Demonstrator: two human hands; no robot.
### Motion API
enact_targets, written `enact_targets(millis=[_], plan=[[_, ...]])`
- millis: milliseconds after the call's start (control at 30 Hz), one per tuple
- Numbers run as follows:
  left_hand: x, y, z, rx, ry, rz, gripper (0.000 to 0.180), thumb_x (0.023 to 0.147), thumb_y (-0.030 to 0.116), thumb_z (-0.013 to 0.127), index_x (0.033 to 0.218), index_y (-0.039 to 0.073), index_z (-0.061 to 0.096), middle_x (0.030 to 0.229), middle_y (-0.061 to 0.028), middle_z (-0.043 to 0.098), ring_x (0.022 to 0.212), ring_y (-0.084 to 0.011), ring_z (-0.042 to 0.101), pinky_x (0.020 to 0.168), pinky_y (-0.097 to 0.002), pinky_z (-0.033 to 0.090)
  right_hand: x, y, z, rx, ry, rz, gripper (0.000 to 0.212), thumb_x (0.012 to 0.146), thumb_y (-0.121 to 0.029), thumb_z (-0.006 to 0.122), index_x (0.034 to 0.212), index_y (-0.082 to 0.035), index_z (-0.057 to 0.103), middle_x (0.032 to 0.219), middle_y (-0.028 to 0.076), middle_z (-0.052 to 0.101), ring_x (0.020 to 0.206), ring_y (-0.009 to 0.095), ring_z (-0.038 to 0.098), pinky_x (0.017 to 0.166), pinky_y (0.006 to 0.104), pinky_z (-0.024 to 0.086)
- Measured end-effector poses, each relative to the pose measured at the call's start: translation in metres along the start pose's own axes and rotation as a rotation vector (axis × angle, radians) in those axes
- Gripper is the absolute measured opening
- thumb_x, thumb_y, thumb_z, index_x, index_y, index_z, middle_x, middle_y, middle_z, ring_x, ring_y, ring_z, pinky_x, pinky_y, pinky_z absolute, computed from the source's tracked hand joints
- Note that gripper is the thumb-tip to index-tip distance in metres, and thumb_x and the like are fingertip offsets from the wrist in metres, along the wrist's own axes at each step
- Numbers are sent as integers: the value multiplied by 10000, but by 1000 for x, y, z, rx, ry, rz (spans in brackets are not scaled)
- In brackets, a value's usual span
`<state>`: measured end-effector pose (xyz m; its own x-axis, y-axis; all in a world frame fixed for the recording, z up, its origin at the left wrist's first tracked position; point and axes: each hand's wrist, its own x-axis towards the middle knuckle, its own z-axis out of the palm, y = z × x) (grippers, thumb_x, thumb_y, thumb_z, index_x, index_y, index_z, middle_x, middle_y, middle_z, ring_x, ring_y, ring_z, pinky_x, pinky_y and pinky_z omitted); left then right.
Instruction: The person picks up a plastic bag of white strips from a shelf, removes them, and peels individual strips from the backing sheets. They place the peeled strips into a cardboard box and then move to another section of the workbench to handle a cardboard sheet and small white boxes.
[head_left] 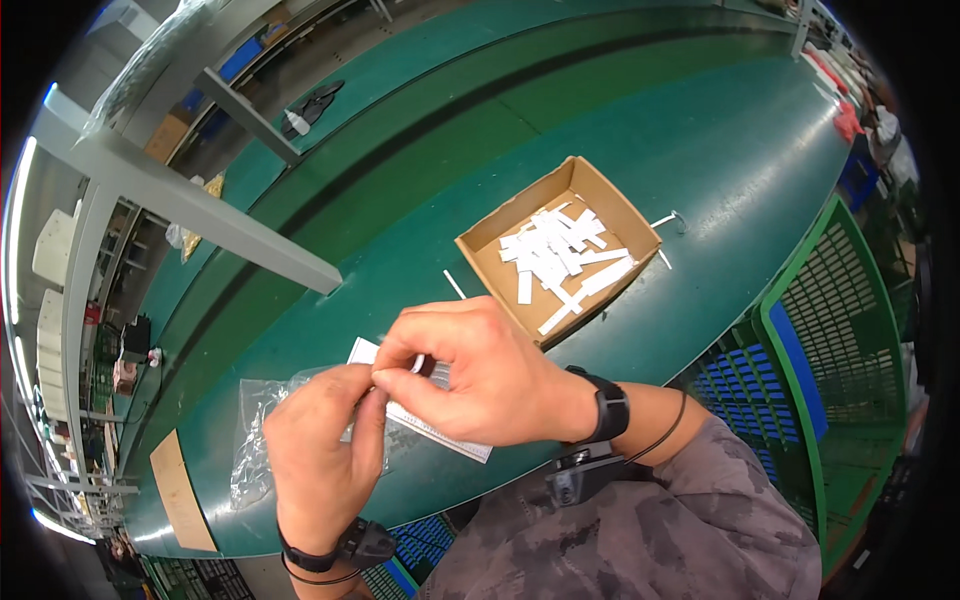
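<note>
My left hand [318, 425] and my right hand [485, 375] meet fingertip to fingertip above the green table. Both are pinched closed; whatever lies between the fingertips is too small or too hidden to make out. Below them lies a white sheet with rows of print [462, 442], partly covered by my hands. A crumpled clear plastic bag [255, 445] spreads under and beside my left hand. Just beyond my right hand stands an open cardboard box [617, 200], holding a loose heap of white strips [545, 250].
A few white strips lie on the table [740, 200] around the box. To the right stands a green plastic crate [835, 260] with blue parts. A flat cardboard piece [182, 490] rests at the left. One grey metal post [240, 235] slants across the far left.
</note>
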<state>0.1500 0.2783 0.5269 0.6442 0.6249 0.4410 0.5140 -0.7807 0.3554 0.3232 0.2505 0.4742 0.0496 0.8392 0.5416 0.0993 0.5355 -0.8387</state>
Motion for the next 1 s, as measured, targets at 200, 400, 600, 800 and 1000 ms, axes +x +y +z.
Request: enact_targets(millis=[200,400,600,800,1000], plan=[[-8,-8,4,40,93,220,243,723,-15,764,910,60,628,786,-71,680,672,-245,659,577,-327,491,-4,-4,-3,321,-67,343,73,890,-49,642,844,8,643,746,13,643,680,46,593,583,219,476],[-15,-8,0,17,193,223,211,749,-11,756,914,57,644,793,-72,690,671,-242,665,602,-324,504,-12,-4,-6,174,-48,292,82,886,-70,654,846,-2,634,750,-8,630,665,26,562,573,202,462],[-31,-13,-10,2,278,84,157,804,-46,692,941,17,651,814,-123,691,709,-241,657,647,-304,511,-26,4,-14,137,22,361,75,886,-71,662,856,-8,635,742,-16,626,640,27,557,558,199,457],[-41,-25,-35,-392,512,-29,96,887,-52,570,953,-49,640,867,-164,670,784,-201,633,715,-283,502,-37,13,-50,197,170,476,54,904,-44,645,864,-17,621,753,-10,614,649,39,555,582,205,460],[-34,-22,-27,-234,349,7,102,838,-69,637,932,-31,642,832,-151,683,754,-213,652,686,-293,518,-33,-7,-43,153,26,235,326,911,4,558,1227,9,635,822,1,616,689,52,555,612,204,439]])
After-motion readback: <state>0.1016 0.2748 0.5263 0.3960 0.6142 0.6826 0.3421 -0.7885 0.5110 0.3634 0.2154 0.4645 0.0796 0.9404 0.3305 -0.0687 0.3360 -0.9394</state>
